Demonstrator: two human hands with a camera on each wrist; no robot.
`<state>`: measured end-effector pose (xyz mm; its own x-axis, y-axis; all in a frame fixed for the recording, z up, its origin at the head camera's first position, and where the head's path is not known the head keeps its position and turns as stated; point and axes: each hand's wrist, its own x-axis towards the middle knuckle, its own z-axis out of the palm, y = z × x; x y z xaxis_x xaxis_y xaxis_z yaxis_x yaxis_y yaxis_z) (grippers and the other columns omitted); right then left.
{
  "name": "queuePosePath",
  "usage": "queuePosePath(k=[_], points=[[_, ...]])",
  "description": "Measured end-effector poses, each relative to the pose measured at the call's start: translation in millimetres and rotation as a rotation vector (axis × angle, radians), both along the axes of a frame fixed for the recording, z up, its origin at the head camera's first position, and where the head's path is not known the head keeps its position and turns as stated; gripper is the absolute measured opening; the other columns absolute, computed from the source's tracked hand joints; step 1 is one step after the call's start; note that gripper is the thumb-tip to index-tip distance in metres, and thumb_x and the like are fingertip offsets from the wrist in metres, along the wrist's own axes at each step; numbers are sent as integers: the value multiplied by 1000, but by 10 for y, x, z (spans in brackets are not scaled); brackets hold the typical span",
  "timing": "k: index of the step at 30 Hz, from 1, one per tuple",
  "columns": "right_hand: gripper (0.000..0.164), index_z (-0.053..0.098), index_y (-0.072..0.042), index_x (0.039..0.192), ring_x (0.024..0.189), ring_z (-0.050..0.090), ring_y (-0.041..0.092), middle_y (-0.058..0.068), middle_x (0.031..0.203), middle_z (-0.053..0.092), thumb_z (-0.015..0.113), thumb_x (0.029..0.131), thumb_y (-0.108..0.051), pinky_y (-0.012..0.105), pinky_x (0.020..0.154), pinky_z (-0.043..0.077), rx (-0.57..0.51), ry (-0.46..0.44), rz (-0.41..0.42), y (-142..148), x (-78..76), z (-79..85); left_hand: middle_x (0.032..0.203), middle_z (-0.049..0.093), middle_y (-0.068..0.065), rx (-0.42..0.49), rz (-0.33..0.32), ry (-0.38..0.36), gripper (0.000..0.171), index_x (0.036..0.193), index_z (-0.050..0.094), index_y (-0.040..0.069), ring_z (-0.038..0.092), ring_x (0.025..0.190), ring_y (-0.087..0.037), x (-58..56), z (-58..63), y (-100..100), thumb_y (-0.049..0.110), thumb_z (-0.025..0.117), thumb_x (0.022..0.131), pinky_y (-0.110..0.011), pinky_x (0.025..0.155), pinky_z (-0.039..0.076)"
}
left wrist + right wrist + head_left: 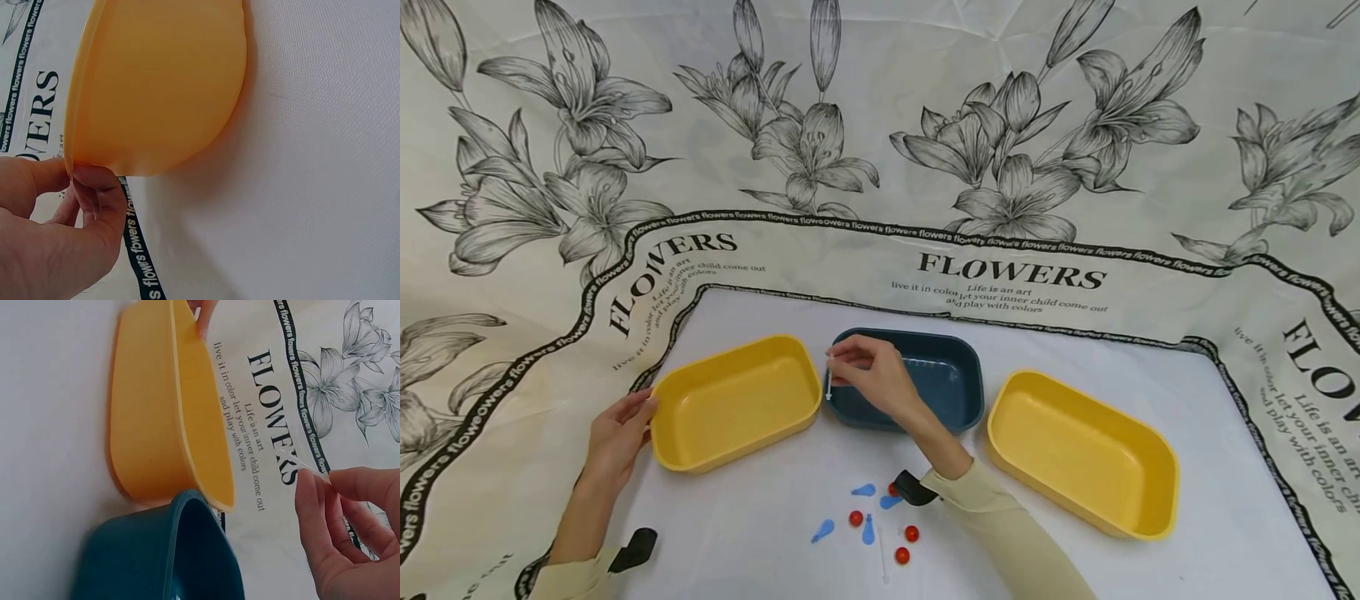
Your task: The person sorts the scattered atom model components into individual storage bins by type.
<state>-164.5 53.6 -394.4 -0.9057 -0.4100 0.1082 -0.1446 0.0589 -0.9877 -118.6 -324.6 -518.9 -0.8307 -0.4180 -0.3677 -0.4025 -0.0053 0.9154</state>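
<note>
My left hand [613,437] pinches the rim of the left yellow tray [737,408] at its left end, thumb on one side and fingers on the other in the left wrist view. Over the left end of the dark blue tray [951,379], my right hand [876,375] pinches a thin whitish stick [829,383] between thumb and fingertips. That stick [303,461] looks slender and partly see-through in the right wrist view; its exact kind is unclear. On the cloth in front lie several small red balls [902,555], several blue teardrop-shaped pieces [823,531] and another thin whitish stick [883,558].
A second yellow tray [1090,450] stands at the right, angled. The blue tray stands between the two yellow ones, close beside the left one. A white cloth [737,533] with a printed flower border lies under everything. My right forearm reaches over the cloth beside the small pieces.
</note>
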Motion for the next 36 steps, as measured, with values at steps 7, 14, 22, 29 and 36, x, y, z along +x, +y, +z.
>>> queuePosePath(k=[7,14,22,29,36], points=[[22,60,13,107,90,62,48,31,102,61,62,88,2,50,79,53,-15,-76,16,-169,-77,-71,113,52,2,-7,-14,-1,64,139,47,16,53,91,-11,-2,-7,1,45,66,85,-18,71,52],[21,63,9,106,84,66,35,23,96,65,65,88,-2,43,76,55,19,-118,-2,-374,-215,-353,111,54,3,62,39,68,71,136,51,16,54,88,-11,-92,-371,-194,48,72,76,-17,65,52],[18,64,7,103,82,66,30,18,91,66,66,88,-3,39,74,56,43,-151,-2,-577,-275,-520,109,54,5,42,-8,43,63,135,51,19,54,88,-9,-26,-170,-117,46,70,81,-18,69,52],[17,65,3,103,80,67,30,14,91,65,66,88,-4,39,74,56,108,-187,17,-698,-292,-570,111,53,6,-16,-13,-4,62,139,48,17,53,91,-9,15,93,41,45,65,86,-17,71,52],[11,66,-1,99,68,66,19,8,84,63,65,88,-5,29,67,56,256,-119,15,-797,-324,-659,113,52,4,15,5,13,69,138,49,18,53,92,-12,-77,-203,-117,50,69,80,-17,69,52]])
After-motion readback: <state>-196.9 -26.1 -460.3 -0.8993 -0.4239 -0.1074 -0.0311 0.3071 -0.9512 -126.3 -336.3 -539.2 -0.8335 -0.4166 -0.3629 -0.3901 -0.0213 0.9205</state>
